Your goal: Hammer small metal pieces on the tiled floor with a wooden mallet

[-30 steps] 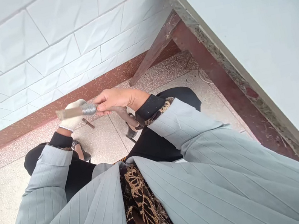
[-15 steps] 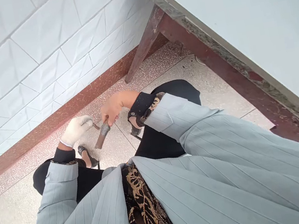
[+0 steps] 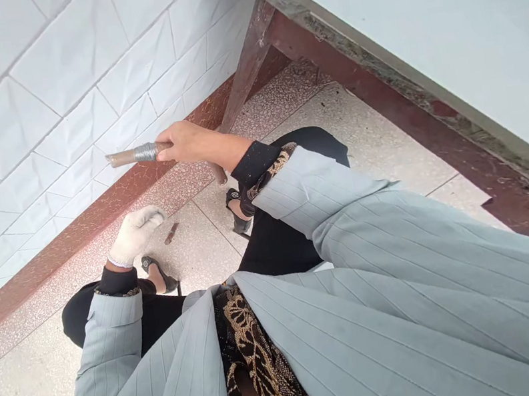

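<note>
My right hand is closed around a brown wooden-looking tool, raised near the wall's base. Grey wire is wound round its middle, and a brown rounded end shows below my wrist. My fingers hide how the parts join. My left hand, in a white knitted glove, hovers low over the floor with its fingers curled together. Whether something small sits inside them is hidden. Just right of the glove a small brown piece lies on the floor, apart from the fingertips.
A white tiled wall with a reddish-brown skirting runs along the left. At the right, a pale tabletop overhangs a dark red wooden frame and leg. My shoes rest on the speckled tile floor.
My right hand has lifted and turned the tool, swinging it up and left from near the glove. A small brown piece showed at my left fingertips before; now one lies apart on the floor.
</note>
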{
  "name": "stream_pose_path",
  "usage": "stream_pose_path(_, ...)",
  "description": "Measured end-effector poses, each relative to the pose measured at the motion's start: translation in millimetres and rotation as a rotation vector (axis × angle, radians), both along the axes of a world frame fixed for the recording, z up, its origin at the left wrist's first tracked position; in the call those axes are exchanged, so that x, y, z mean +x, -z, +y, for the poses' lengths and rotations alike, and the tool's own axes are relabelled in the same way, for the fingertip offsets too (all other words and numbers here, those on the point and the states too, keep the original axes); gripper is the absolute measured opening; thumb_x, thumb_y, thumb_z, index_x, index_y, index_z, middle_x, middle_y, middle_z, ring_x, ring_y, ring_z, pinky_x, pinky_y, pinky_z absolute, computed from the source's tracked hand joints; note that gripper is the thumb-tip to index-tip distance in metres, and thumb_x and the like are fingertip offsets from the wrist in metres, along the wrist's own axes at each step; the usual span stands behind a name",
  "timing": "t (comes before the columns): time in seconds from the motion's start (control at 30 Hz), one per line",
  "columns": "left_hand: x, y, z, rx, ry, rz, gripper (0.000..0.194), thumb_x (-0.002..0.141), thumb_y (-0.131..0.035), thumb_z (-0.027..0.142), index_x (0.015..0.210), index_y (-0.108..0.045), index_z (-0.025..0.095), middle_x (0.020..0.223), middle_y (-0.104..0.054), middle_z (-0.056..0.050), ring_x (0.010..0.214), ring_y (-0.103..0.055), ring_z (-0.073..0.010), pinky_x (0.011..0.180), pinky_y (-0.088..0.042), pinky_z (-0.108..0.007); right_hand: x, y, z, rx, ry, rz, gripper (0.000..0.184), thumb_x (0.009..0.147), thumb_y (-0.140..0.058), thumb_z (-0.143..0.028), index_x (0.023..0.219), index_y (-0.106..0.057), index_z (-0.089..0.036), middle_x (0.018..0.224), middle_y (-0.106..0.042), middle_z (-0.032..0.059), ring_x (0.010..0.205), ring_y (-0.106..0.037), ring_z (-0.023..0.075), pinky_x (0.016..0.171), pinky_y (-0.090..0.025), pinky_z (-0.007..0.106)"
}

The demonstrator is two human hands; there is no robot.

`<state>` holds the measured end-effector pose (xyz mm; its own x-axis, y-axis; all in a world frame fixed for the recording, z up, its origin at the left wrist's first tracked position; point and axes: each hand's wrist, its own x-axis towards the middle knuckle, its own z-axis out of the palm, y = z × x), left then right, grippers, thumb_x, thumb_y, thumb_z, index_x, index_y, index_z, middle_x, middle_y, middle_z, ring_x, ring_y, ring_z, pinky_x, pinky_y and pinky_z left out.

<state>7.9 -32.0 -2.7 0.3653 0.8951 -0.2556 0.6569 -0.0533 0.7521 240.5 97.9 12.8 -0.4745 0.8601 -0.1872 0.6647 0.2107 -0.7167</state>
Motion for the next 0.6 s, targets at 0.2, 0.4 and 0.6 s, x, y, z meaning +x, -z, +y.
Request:
stream_pose_path(0.2, -5, -6.9, 0, 0.029, -0.038, -0.021, 0.024, 0.086, -0.059, 0.041, 0.083, -0.072, 0.021, 0.080, -0.070, -0.002, 0.077, -0.061, -0.0193, 0.079, -0.049, -0.035, -18, 10.5, -23, 0.079, -0.351, -0.457, 0.028, 0.100, -0.074, -0.023, 0.120, -0.081, -0.004, 0.116, -0.077, 0.0222, 0.109, -0.073, 0.0302, 0.084, -0.048, 0.033)
stream_pose_path(0.4, -23, -5.2, 8, 0.157, -0.226, 0.075, 0.017, 0.083, -0.058, 0.034, 0.081, -0.071, 0.022, 0.086, -0.075, -0.004, 0.086, -0.066, -0.0214, 0.086, -0.053, -0.035, -28, 11.6, -40, -0.272, -0.823, -0.315, 0.007, 0.095, -0.075, -0.011, 0.092, -0.081, -0.008, 0.069, -0.065, 0.0000, 0.074, -0.062, 0.0130, 0.077, -0.043, 0.024)
stream_pose_path(0.6, -20, 12.6, 10, 0.084, -0.339, -0.002, 0.017, 0.089, -0.059, 0.034, 0.089, -0.070, 0.022, 0.073, -0.060, 0.000, 0.068, -0.051, -0.0169, 0.066, -0.044, -0.031, -2, -9.7, -15, -0.237, -0.532, 0.244, 0.017, 0.104, -0.070, -0.022, 0.115, -0.077, -0.011, 0.083, -0.069, 0.0007, 0.073, -0.058, 0.0095, 0.075, -0.046, 0.021)
